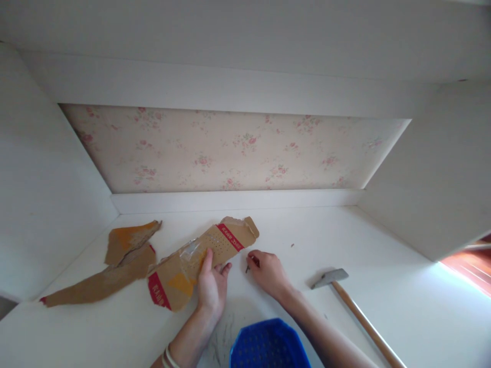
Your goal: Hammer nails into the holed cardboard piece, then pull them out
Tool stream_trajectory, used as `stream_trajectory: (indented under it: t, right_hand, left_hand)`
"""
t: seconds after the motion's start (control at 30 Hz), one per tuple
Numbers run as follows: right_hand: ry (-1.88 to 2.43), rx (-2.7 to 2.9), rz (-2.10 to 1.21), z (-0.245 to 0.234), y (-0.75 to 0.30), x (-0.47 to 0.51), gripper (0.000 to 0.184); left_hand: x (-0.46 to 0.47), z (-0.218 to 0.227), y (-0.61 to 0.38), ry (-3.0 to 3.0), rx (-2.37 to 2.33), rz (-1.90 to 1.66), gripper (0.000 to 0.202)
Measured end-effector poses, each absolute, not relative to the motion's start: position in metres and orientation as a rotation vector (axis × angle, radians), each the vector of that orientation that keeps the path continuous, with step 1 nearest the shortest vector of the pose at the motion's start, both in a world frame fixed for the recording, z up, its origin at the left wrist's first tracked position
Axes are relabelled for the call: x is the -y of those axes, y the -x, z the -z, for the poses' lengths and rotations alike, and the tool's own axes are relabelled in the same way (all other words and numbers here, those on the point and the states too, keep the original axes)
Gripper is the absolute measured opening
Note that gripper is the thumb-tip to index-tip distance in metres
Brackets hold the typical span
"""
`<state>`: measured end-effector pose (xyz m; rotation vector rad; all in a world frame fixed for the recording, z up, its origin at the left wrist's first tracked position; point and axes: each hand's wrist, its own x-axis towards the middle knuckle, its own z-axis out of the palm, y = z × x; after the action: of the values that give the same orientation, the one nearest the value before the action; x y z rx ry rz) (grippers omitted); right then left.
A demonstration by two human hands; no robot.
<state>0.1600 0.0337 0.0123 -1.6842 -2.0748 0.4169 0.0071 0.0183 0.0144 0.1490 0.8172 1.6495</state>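
My left hand (212, 290) grips a torn piece of cardboard (223, 247) by its lower edge, thumb on top. The cardboard has red printed bands, rows of small holes and a strip of clear tape. To its right my right hand (267, 272) is closed in a pinch just above the white surface. A small dark piece, shaped like a nail or screw (247, 269), shows at the fingertips; its exact kind is too small to tell. Below both hands stands a blue perforated plastic basket (240, 341), cut off by the lower picture edge.
Another torn cardboard piece (111, 280) lies at the left. On the right rests a hammer (355, 306) with a wooden handle. A tiny brown scrap (292, 246) lies farther back. White panels (414, 179) enclose the space, with floral wallpaper (238, 148) behind.
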Motion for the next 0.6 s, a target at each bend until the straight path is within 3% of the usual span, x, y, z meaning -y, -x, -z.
stream_trajectory:
  t: [0.13,0.3,0.47,0.6]
  right_hand:
    - [1.613,2.078,-0.425,-0.014,-0.170,-0.037,0.014]
    - [1.494,2.178,-0.445,-0.014,-0.178,-0.038,0.040]
    - [1.456,2.106,-0.474,-0.007,-0.166,-0.049,0.017]
    - [1.390,1.930,-0.557,-0.001,-0.165,-0.051,0.010]
  left_hand:
    - [-0.019,-0.013,-0.007,-0.135,-0.807,-1.651,0.030]
    - [-0.018,-0.014,-0.008,-0.177,-0.798,-1.661,0.031]
    - [-0.017,-0.018,-0.008,-0.169,-0.808,-1.657,0.032]
    - [-0.017,-0.019,-0.009,-0.164,-0.793,-1.643,0.034]
